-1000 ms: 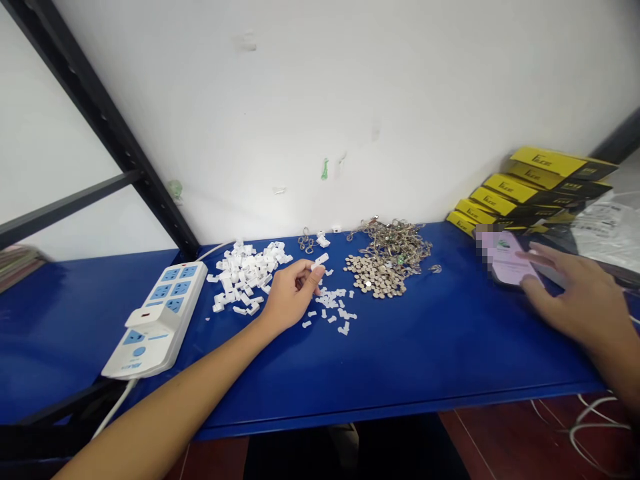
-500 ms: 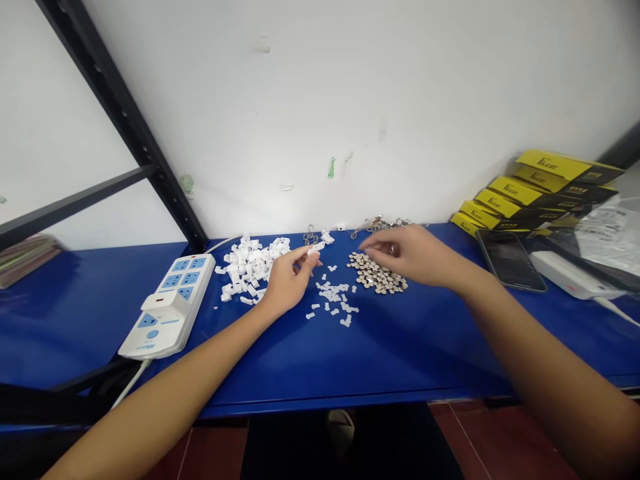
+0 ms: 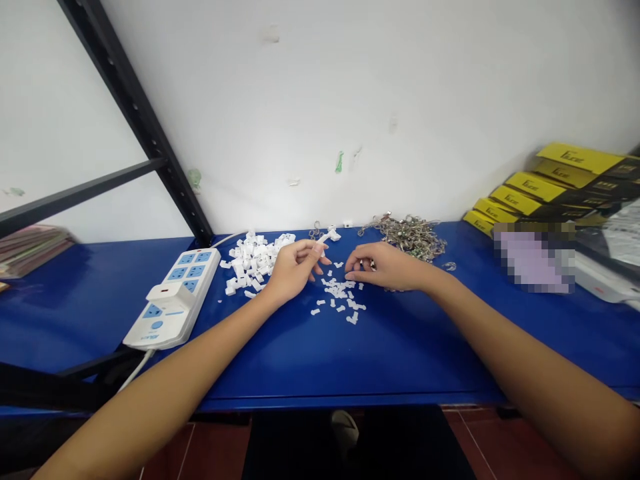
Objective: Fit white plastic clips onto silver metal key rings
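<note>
My left hand (image 3: 299, 267) is closed on a small white piece (image 3: 321, 248), beside a pile of white plastic parts (image 3: 253, 259). My right hand (image 3: 383, 265) has its thumb and fingers drawn together just above the upper right of some scattered small white flat pieces (image 3: 341, 291); whatever its fingertips hold is too small to make out. The round metal discs are almost wholly hidden under my right hand. Behind it lies a heap of metal clasps (image 3: 413, 235).
A white power strip (image 3: 175, 300) lies at the left by a black metal frame (image 3: 145, 127). Yellow and black boxes (image 3: 530, 187) are stacked at the right, near a blurred pixelated object (image 3: 535, 259). The blue table (image 3: 340, 367) meets a white wall behind.
My right hand has moved left and slightly down, from over the metal discs to the white flat pieces. My left hand still holds its white piece. The camera view has shifted slightly.
</note>
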{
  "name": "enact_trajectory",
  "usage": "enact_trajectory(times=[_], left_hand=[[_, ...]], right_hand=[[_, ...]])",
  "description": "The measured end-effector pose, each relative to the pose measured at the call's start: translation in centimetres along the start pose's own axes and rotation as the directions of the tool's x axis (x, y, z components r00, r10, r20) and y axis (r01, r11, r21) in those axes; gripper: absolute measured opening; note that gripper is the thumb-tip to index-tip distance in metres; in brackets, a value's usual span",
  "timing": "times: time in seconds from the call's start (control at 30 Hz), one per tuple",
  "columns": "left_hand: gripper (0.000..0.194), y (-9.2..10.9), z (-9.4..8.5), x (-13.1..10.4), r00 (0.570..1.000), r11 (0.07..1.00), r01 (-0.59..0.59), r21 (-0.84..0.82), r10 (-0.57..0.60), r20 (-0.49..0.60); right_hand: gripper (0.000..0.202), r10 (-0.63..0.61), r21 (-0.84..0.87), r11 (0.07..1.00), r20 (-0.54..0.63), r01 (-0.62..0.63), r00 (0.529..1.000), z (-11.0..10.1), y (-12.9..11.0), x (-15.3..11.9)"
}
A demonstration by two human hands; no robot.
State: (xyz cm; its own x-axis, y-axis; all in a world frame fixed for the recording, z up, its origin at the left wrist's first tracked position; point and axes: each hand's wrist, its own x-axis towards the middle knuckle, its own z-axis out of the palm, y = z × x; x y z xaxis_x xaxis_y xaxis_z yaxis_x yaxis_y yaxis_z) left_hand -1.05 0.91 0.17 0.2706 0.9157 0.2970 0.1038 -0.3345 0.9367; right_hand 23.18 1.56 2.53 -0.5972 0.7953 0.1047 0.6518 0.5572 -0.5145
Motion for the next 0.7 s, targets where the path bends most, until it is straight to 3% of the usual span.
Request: enact_trajectory(times=[0.07,0.17,0.3,0.37,0.47,0.7], left_hand=[[0.043,0.1,-0.3,0.1,1.0,0.999,0.027,-0.033,-0.027,-0.003],[0.042,0.1,-0.7,0.4,0.998,0.996,0.065,-0.061,-0.067,-0.023],[0.041,-0.2,-1.0,0.6,0.995,0.994,0.085,-0.063,-0.088,-0.055],[0.043,-0.2,-1.1,0.7,0.995,0.995,0.086,-0.059,-0.089,-0.055],[0.045,-0.2,-1.1,0.6,0.995,0.995,0.086,-0.045,-0.088,-0.043],[0.043,0.0,-1.0,0.4,0.994,0.993,0.11,-0.031,-0.11,-0.004]], right_hand=[[0.026,0.005,-0.016,1.0,-0.07,-0.006,0.998,-0.5,0.3,0.1],[0.026,-0.015,-0.159,0.987,-0.282,-0.031,0.959,-1.0,1.2,0.2],[0.023,0.063,-0.321,0.92,-0.443,-0.224,0.894,-1.9,3.2,0.1],[0.022,0.094,-0.351,0.895,-0.456,-0.276,0.885,-2.2,4.2,0.0],[0.021,0.087,-0.345,0.905,-0.423,-0.25,0.902,-2.4,4.8,0.0],[0.024,0.072,-0.349,0.914,-0.367,-0.209,0.927,-1.4,3.9,0.4]])
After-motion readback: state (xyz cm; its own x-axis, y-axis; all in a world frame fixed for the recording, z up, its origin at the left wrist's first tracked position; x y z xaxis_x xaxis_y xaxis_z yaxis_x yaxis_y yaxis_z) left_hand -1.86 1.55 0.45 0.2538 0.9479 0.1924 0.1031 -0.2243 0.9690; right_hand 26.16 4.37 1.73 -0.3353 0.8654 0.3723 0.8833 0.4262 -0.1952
